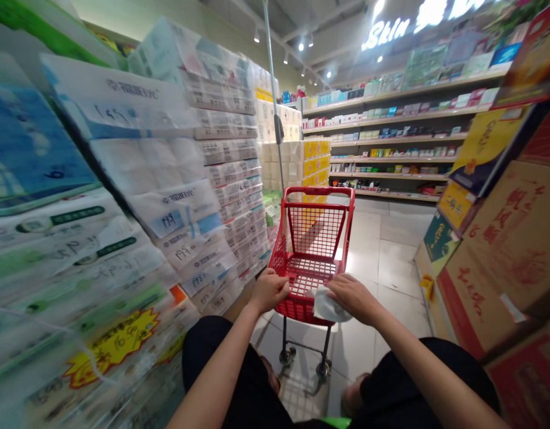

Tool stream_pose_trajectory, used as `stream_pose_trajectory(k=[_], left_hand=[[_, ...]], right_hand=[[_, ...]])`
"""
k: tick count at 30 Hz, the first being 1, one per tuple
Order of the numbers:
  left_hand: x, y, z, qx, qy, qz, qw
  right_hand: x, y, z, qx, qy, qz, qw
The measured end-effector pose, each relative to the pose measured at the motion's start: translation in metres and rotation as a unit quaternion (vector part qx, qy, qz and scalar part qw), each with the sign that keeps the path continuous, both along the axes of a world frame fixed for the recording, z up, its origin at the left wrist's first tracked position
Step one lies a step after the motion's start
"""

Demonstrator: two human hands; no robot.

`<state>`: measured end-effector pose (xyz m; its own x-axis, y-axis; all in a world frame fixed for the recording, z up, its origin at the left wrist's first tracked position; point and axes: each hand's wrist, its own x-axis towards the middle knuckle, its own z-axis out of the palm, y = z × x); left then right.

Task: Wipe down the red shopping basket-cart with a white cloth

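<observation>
The shop is brightly lit from above by ceiling spotlights [301, 43] and a glowing sign [386, 30], which burns out to white glare. The floor tiles [382, 250] shine pale with reflected light. Wide-angle distortion bends the tissue packs [123, 196] and cartons [507, 238] outward at the edges, where they smear into blur; the centre stays fairly sharp.
</observation>
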<state>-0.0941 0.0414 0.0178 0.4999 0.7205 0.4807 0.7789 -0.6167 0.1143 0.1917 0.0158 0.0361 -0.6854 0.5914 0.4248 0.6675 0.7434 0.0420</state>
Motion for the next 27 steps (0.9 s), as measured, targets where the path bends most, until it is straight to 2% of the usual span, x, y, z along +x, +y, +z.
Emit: stream_pose_trajectory(k=[3, 7, 10, 13, 21, 24, 27], left_hand=[[-0.005, -0.005, 0.002, -0.011, 0.000, 0.009, 1.000], [-0.005, -0.007, 0.004, -0.019, 0.003, 0.023, 1.000], [-0.007, -0.006, 0.003, -0.019, 0.003, 0.030, 0.999], [-0.012, -0.003, 0.000, -0.020, 0.009, 0.042, 0.999], [-0.028, 0.001, 0.003, -0.026, 0.016, 0.035, 0.999], [-0.030, 0.001, 0.005, -0.033, 0.015, 0.034, 0.999], [-0.030, 0.001, 0.006, -0.041, 0.009, 0.022, 0.999]], right_hand=[[0.014, 0.027, 0.005, 0.015, 0.019, -0.020, 1.000], [0.022, 0.066, 0.007, 0.026, 0.048, -0.100, 0.994], [0.017, 0.078, 0.004, 0.018, 0.065, -0.132, 0.989], [0.005, 0.065, -0.003, 0.012, 0.093, -0.120, 0.988], [-0.043, -0.021, -0.018, 0.014, 0.132, -0.044, 0.990], [-0.050, -0.033, -0.018, 0.022, 0.123, -0.034, 0.992], [-0.041, -0.027, -0.012, 0.008, 0.072, 0.002, 0.997]])
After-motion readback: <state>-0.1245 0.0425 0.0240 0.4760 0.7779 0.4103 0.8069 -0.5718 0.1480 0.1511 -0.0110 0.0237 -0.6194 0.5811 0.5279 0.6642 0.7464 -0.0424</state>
